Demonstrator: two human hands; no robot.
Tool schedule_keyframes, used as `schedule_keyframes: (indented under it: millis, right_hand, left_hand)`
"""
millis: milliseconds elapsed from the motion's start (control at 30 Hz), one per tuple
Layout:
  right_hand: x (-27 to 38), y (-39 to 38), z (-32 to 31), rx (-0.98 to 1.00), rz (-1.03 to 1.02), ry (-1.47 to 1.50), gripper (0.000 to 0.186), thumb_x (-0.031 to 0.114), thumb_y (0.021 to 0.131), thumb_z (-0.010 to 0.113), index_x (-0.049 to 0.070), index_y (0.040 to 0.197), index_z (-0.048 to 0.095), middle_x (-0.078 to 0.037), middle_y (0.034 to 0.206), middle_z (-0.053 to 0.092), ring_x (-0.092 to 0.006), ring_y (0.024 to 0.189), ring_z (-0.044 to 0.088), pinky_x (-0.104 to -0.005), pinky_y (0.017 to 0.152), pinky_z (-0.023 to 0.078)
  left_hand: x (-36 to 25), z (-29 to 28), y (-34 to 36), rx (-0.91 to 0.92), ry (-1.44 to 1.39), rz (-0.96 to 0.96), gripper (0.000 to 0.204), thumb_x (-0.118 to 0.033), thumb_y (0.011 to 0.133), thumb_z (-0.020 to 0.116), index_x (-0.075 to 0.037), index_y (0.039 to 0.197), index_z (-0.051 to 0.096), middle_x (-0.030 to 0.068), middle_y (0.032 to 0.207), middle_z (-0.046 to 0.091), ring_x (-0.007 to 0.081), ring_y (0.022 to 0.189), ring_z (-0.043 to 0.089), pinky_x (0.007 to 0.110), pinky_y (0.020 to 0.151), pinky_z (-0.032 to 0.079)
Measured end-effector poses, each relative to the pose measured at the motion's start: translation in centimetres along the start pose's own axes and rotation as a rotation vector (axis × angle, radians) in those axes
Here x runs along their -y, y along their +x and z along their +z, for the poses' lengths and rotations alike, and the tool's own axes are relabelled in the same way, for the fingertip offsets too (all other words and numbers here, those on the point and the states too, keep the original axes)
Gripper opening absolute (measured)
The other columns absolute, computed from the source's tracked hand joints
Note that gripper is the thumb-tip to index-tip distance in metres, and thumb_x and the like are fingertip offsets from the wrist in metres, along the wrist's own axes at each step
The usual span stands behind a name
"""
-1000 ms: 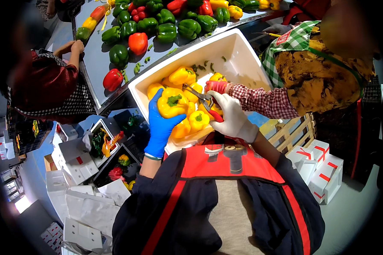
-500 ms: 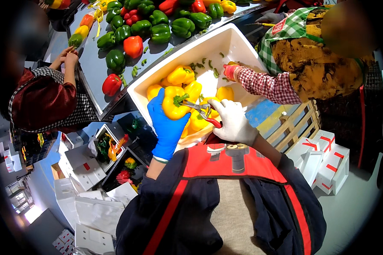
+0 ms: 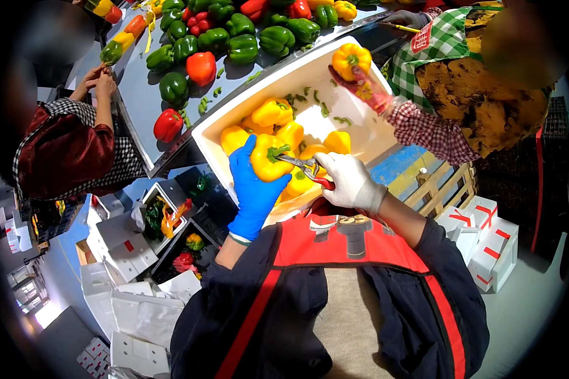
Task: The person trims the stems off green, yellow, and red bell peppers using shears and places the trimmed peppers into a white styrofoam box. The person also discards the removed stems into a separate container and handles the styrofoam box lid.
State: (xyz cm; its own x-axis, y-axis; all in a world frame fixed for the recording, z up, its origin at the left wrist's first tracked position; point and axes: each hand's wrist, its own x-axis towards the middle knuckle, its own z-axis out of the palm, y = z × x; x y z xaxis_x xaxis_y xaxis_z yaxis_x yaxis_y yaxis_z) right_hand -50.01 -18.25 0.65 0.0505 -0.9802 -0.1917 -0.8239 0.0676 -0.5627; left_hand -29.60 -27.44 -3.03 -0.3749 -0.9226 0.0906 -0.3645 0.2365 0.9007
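Left fingers [image 3: 241, 155] holding a yellow pepper [image 3: 265, 167], right fingers [image 3: 326, 162] holding pruners [image 3: 309, 166], white box [image 3: 319, 71] beside grey table [image 3: 136, 95], wooden pallet [image 3: 434, 194], floor [image 3: 518, 316]

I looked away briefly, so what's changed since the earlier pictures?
The yellow pepper in the left hand has turned, its stem now toward the right, and the clippers in the right hand have come to that stem. A co-worker's red-gloved hand has moved right and away over the white box, and now holds another yellow pepper. The left hand keeps its pepper, the right its clippers.
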Motion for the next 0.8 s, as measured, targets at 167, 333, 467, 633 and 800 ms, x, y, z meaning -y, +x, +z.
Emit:
schedule_keyframes:
  millis: [167, 333, 467, 633, 800]
  right_hand:
    - [-0.9, 0.0, 0.9, 0.013, 0.009, 0.014, 0.043, 0.016, 0.07, 0.066, 0.002, 0.108, 0.051, -0.019, 0.089, 0.063, -0.0365, 0.085, 0.063, -0.0429, 0.071, 0.052]
    - [-2.4, -0.3, 0.9, -0.02, 0.092, 0.156, 0.032, 0.014, 0.073, 0.063, 0.003, 0.1, 0.051, -0.021, 0.083, 0.061, -0.0409, 0.082, 0.061, -0.0453, 0.068, 0.05]
    - [-4.5, -2.3, 0.1, -0.133, 0.234, 0.287, 0.03, 0.016, 0.075, 0.062, 0.005, 0.1, 0.051, -0.023, 0.086, 0.06, -0.044, 0.084, 0.059, -0.05, 0.067, 0.046]
    - [-8.8, -5.5, 1.5, -0.144, 0.387, 0.15, 0.043, 0.023, 0.07, 0.069, 0.006, 0.105, 0.052, -0.02, 0.085, 0.065, -0.0419, 0.081, 0.063, -0.0501, 0.068, 0.05]
    - [-8.9, -4.9, 0.0, -0.011, 0.532, 0.283, 0.047, 0.021, 0.066, 0.068, 0.005, 0.108, 0.054, -0.018, 0.081, 0.066, -0.0392, 0.079, 0.065, -0.0483, 0.07, 0.051]
  left_hand:
    - [1.1, 0.4, -0.1, 0.013, -0.04, -0.073, 0.096, -0.013, 0.053, 0.09, -0.005, 0.136, 0.043, 0.0145, 0.123, 0.044, 0.0324, 0.116, 0.047, 0.041, 0.102, 0.039]
    - [2.1, 1.2, 0.6, 0.053, 0.001, -0.166, 0.095, -0.015, 0.053, 0.091, -0.003, 0.134, 0.043, 0.0158, 0.123, 0.046, 0.0328, 0.116, 0.047, 0.041, 0.102, 0.04]
    - [3.6, 0.8, 1.1, 0.138, -0.304, -0.382, 0.084, -0.011, 0.062, 0.087, -0.002, 0.134, 0.043, 0.0156, 0.125, 0.052, 0.0301, 0.114, 0.055, 0.037, 0.097, 0.047]
    - [2.6, -1.3, 5.9, 0.431, -0.897, -0.821, 0.058, -0.013, 0.077, 0.077, -0.002, 0.128, 0.051, 0.0113, 0.115, 0.063, 0.0233, 0.105, 0.062, 0.037, 0.092, 0.052]
    - [0.3, -0.1, 9.4, 0.698, 0.352, -0.402, 0.074, -0.037, 0.066, 0.085, -0.003, 0.124, 0.054, 0.0142, 0.112, 0.063, 0.0274, 0.106, 0.061, 0.036, 0.092, 0.049]
